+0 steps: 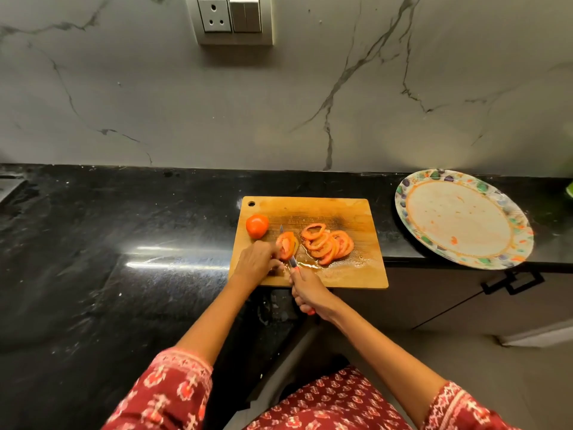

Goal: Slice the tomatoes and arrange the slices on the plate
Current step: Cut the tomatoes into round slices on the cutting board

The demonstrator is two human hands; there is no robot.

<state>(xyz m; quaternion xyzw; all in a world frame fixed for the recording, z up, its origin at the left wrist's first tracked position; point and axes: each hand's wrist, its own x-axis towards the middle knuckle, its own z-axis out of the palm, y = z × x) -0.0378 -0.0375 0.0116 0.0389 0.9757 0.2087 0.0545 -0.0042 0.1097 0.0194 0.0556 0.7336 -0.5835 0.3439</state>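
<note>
A wooden cutting board (341, 209) lies on the black counter. On it my left hand (255, 263) holds a partly cut tomato (286, 245) by its left side. My right hand (308, 293) grips the red handle of a knife (290, 257), whose blade runs through the tomato. Several cut slices (327, 246) lie overlapping to the right of it. One whole tomato (257, 225) sits at the board's left edge. A round patterned plate (459, 218) stands on the counter to the right, with only juice stains on it.
The black stone counter (108, 243) stretches to the left, ending at a front edge just under the board. A marble wall with a socket and switch panel (234, 18) rises behind. A cabinet door with a black handle (511, 282) is below the plate.
</note>
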